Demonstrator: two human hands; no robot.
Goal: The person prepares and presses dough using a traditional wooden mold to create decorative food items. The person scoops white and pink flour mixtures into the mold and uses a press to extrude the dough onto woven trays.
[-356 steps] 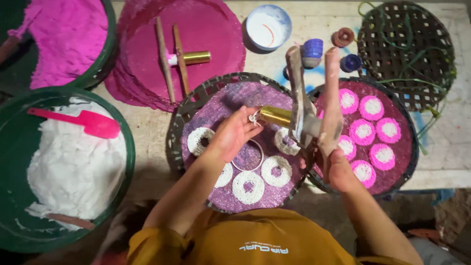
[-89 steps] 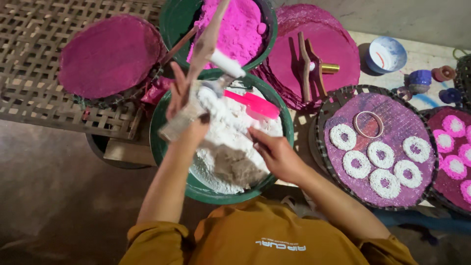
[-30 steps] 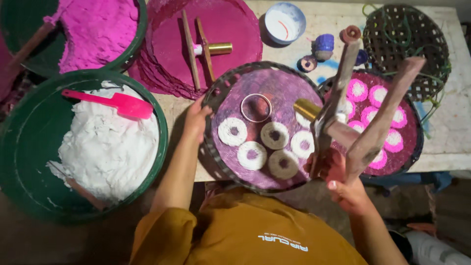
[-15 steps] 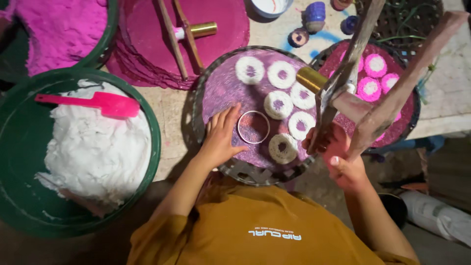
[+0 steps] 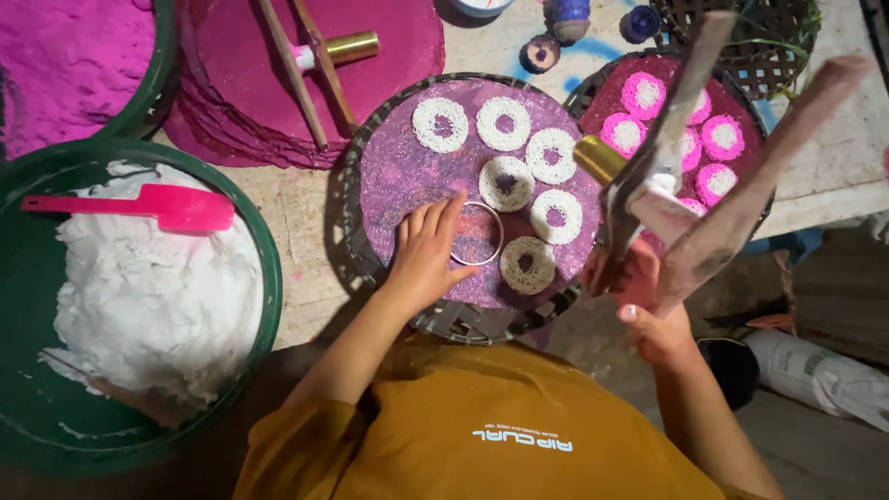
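Observation:
My left hand point(image 5: 428, 255) rests flat on the purple woven tray point(image 5: 398, 167), fingers spread beside a thin metal ring point(image 5: 476, 235) lying on the tray. Several white noodle rings point(image 5: 505, 181) lie on the tray, above and to the right of the metal ring. My right hand point(image 5: 648, 310) grips a wooden two-handled press point(image 5: 690, 176) with a brass barrel point(image 5: 600, 157), held up over the tray's right rim.
A green basin of white dough point(image 5: 139, 296) with a pink scoop point(image 5: 157, 206) sits at left. A second press point(image 5: 315, 56) lies on a magenta mat point(image 5: 389, 37). A tray of pink rings point(image 5: 676, 130) stands at right, small cups point(image 5: 567, 13) beyond.
The tray has turned, moving the white rings round its surface. My left hand came from the tray's rim to lie beside the metal ring. The press stays raised in my right hand.

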